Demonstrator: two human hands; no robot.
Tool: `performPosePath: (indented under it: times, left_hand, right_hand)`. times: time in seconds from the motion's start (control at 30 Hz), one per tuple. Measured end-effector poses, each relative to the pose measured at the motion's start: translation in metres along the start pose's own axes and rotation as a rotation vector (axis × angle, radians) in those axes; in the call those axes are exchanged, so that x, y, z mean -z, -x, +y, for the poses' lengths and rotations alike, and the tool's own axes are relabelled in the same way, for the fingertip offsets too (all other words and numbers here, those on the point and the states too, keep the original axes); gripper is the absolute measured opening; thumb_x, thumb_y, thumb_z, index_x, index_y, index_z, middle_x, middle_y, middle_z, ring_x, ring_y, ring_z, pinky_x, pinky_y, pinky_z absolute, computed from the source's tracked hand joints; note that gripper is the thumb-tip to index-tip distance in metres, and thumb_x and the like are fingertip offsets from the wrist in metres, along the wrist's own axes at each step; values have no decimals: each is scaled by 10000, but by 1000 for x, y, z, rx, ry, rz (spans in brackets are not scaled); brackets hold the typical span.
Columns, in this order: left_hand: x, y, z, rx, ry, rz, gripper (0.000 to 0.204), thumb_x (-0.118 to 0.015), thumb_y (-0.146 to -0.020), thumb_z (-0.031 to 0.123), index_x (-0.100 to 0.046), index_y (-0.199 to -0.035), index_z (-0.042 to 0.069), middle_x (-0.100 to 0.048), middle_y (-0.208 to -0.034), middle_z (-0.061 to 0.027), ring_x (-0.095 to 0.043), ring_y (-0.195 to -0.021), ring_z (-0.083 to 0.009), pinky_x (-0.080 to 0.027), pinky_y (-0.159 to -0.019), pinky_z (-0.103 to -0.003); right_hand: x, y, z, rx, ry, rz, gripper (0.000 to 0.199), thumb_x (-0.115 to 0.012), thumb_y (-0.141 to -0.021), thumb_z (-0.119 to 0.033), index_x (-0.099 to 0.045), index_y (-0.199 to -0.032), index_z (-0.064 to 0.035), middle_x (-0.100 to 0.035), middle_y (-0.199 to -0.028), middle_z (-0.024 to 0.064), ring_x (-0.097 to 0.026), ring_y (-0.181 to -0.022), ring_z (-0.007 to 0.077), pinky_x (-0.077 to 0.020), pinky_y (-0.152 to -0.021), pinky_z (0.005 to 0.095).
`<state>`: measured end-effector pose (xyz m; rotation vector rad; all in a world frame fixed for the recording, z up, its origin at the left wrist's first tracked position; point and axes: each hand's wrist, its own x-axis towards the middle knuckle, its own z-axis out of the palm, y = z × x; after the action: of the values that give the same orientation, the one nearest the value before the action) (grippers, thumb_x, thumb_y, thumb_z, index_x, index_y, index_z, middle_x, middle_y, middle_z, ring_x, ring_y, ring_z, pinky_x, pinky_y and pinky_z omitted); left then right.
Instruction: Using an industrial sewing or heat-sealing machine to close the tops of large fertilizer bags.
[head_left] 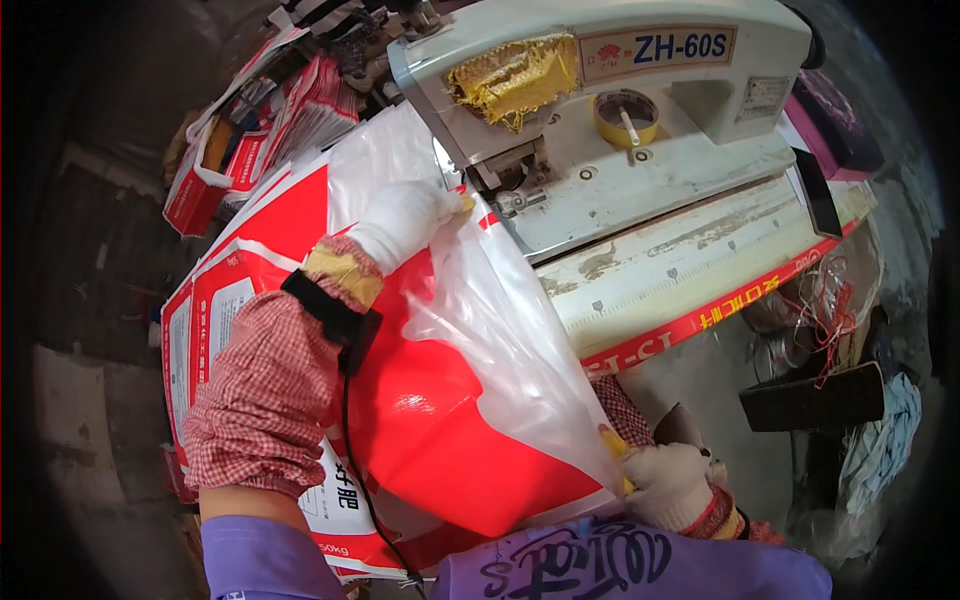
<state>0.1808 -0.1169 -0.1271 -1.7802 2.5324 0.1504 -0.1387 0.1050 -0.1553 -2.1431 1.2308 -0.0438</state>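
Observation:
A large red and white woven sack (440, 420) with a clear plastic liner (500, 330) lies slanted across my lap and the machine table. My left hand (405, 222), in a white glove with a checked sleeve cover, grips the sack's top edge next to the needle area of a grey-white industrial sewing machine (620, 110). My right hand (668, 482), also in a white glove, pinches the lower end of the same edge near my body. The edge is stretched between both hands.
More red and white sacks (290, 120) are piled behind the machine at the upper left. A yellow tape roll (626, 117) sits on the machine bed. The worn table edge carries a red strip (720, 310). Loose red thread (835, 310), rags and a dark block (815, 398) lie at the right.

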Motion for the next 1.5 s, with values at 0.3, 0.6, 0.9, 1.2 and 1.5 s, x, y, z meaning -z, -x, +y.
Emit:
performPosePath:
  times: [0.3, 0.6, 0.9, 1.2, 1.5]
  left_hand:
    - [50, -70, -56, 77, -358, 207, 218, -543, -758, 227, -633, -885, 74, -621, -927, -157, -597, -886, -294, -468, -759, -381]
    - [118, -24, -14, -98, -584, 62, 149, -604, -699, 160, -586, -819, 73, -594, -745, -158, -577, -728, -348, -476, -655, -418]
    - [107, 52, 202, -438, -336, -473, 539, -688, -631, 450, -548, -978, 63, -586, -784, -125, -572, -821, -282, -431, -787, -370]
    - [136, 41, 197, 141, 233, -1631, 393, -660, -779, 265, -562, -1113, 81, -637, -900, -43, -579, -796, -134, -464, -709, -254]
    - [119, 69, 174, -624, -1144, -689, 90, -581, -709, 160, -635, -654, 114, -581, -609, -29, -589, -604, -213, -431, -552, -356]
  right_hand:
    - [1, -126, -18, 137, 174, 203, 329, -446, -816, -357, -571, -1000, -114, -623, -705, 79, -610, -620, 294, -489, -550, 382]
    - [55, -231, -50, 155, 171, 300, 233, -521, -743, -217, -627, -884, -64, -620, -858, 188, -598, -816, 349, -477, -712, 406]
    - [70, -272, 10, 557, 126, 121, 258, -591, -697, -295, -663, -863, -111, -642, -836, 149, -615, -741, 316, -469, -657, 387]
    - [73, -249, -4, 294, 5, 83, 323, -613, -698, -323, -644, -929, -100, -644, -925, 115, -628, -833, 264, -475, -723, 383]
    - [57, -253, -9, 388, 30, 210, 271, -563, -710, -270, -672, -848, -63, -638, -816, 175, -623, -750, 324, -477, -685, 392]
